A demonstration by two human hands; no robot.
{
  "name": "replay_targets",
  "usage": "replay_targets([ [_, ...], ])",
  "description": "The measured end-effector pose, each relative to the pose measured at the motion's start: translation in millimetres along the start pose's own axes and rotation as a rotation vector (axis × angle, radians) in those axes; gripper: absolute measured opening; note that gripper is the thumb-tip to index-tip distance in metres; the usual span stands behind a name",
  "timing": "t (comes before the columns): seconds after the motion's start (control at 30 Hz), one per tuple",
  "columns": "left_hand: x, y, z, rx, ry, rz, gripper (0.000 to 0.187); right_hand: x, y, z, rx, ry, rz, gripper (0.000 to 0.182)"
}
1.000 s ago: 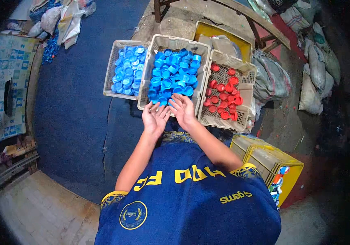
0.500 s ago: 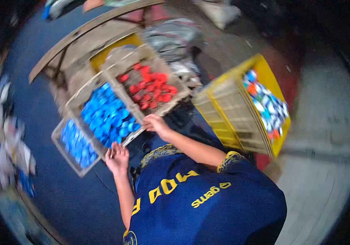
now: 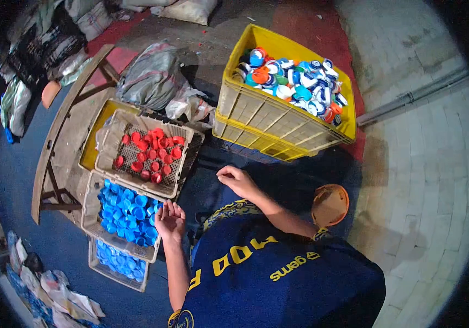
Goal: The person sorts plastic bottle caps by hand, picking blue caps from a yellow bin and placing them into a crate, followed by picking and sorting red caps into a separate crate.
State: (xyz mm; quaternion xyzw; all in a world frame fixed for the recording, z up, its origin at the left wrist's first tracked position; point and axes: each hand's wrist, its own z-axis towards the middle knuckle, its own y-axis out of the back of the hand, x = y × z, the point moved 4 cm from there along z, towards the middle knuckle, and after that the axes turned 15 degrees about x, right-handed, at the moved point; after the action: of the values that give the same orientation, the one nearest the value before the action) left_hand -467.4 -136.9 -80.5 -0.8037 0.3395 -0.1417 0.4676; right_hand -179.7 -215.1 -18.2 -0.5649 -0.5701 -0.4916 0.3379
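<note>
My left hand [image 3: 170, 223] is palm up at the right edge of a crate of blue bottle caps [image 3: 127, 213], its fingers loosely bent and nothing visible in it. My right hand [image 3: 238, 182] hangs above the dark floor, to the right of a crate of red bottle caps [image 3: 152, 153]; its fingers are extended and I see nothing held. Below the blue crate sits a smaller crate of lighter blue caps [image 3: 120, 259]. A large yellow crate [image 3: 278, 126] at upper right is filled with mixed caps [image 3: 300, 82] in white, blue, orange and green.
A wooden bench [image 3: 62, 136] stands left of the crates, with a yellow tray [image 3: 95, 139] beside the red caps. A grey sack [image 3: 152, 79] lies behind. An orange round container [image 3: 330, 205] is by my right elbow, near the pale block wall [image 3: 409, 180]. More sacks [image 3: 56, 298] lie lower left.
My view has turned, so the crates appear rotated and the yellow crate shows more of its caps. My right hand has moved off the crate edge into free space; my left stays by the blue caps.
</note>
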Motion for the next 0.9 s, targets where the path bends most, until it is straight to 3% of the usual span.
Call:
replay_targets([
  [0.23,59.6,-73.9,73.2,-0.010,0.070,0.117,0.029,72.3,141.8,6.6,-0.051,0.111,-0.231,0.022],
  [0.27,69.8,-86.8,87.6,-0.015,0.060,0.118,0.029,79.7,169.4,12.0,-0.030,0.003,-0.169,0.023],
  [0.33,96.0,-112.6,115.0,-0.034,0.037,0.111,0.029,91.3,230.8,29.2,-0.150,0.181,-0.244,0.023],
  [0.47,158.8,-182.3,164.4,0.025,0.004,0.151,0.029,108.1,352.7,91.0,-0.227,0.234,-0.290,0.021],
  [0.6,217.1,-228.7,196.2,0.060,0.047,0.164,0.026,100.9,427.9,187.4,-0.232,0.341,-0.540,0.016],
  [0.67,236.0,-243.9,205.4,0.051,0.039,0.213,0.024,72.6,447.3,243.1,-0.201,0.274,-0.796,0.026],
  [0.73,248.8,-251.7,213.5,0.054,0.022,0.228,0.023,32.2,455.0,291.5,-0.122,0.080,-0.928,0.032],
  [0.9,257.7,-269.1,214.5,0.025,-0.066,0.257,0.025,29.9,441.9,309.2,0.036,-0.162,-1.088,0.043],
])
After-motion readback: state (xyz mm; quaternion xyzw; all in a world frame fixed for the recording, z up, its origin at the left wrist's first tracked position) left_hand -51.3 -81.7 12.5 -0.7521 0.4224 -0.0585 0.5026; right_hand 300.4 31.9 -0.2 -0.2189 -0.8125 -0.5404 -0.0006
